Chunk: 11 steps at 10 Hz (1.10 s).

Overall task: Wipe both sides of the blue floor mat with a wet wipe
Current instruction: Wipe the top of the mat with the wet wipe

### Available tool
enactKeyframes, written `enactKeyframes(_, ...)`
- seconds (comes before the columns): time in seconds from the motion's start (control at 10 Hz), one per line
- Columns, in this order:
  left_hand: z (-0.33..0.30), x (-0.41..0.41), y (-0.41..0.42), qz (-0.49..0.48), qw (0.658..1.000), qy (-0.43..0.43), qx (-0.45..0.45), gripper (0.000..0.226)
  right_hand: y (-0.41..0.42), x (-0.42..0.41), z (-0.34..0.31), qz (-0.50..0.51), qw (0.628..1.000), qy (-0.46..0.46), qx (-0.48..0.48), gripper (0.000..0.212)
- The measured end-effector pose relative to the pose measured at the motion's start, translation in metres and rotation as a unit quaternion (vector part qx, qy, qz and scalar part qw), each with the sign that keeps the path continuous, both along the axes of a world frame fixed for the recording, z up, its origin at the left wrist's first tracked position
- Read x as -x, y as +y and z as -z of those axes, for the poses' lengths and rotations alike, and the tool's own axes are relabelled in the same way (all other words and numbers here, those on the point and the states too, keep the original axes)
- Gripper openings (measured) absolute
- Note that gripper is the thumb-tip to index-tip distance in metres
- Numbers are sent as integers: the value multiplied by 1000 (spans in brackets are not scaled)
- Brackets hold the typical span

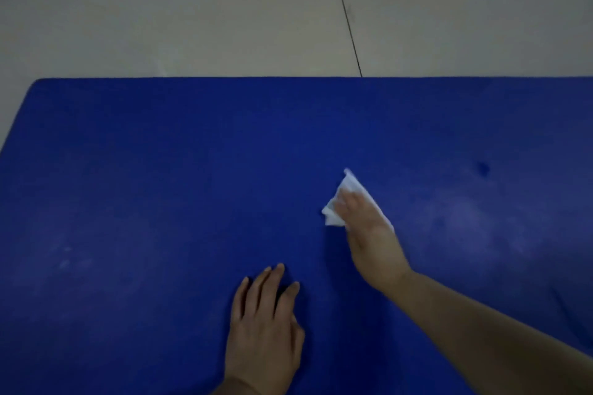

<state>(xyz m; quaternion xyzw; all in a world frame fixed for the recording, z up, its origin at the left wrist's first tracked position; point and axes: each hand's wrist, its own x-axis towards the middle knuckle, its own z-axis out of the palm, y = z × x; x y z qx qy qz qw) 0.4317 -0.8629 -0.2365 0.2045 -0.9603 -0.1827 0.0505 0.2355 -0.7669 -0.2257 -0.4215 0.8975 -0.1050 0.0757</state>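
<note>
Your right hand [369, 228] presses the wet wipe [348, 192] flat under straight fingers at the middle of the blue floor mat [160, 170]; the mat's long axis runs left to right; the pale smudges, dust perhaps, lie right, nearer that hand; your left hand [263, 330] rests open on the mat.

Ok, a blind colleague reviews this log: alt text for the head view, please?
A right hand presses a white wet wipe onto a blue floor mat; the left hand rests flat beside it. Pale tiled floor lies beyond.
</note>
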Motion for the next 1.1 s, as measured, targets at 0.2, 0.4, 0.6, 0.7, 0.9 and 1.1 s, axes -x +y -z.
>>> enactKeyframes(0.2, -14, 46, -8, -97, 991, 62, -75, 27, 3, 1, 24, 27, 999, 20, 14, 61)
enactKeyframes(0.4, -28, 201, -63, -136, 988, -25, -68, 48, 6, 4, 28, -8, 1000, 10, 17, 62)
enactKeyframes(0.6, -5, 211, -71, -130, 989, -75, 14, 55, 9, 30, 51, -14, 997, 62, -40, 55)
enactKeyframes(0.7, 0, 216, -76, -129, 988, -82, 16, 54, -28, 83, 20, 296, 933, 72, 191, 44)
enactKeyframes(0.9, 3, 217, -78, -130, 989, -54, 39, 55, -157, 168, -14, 110, 968, -60, 218, 37)
enactKeyframes(1.1, 4, 219, -76, -141, 988, -32, 62, 54, -119, 217, 13, 60, 993, 104, 19, 44)
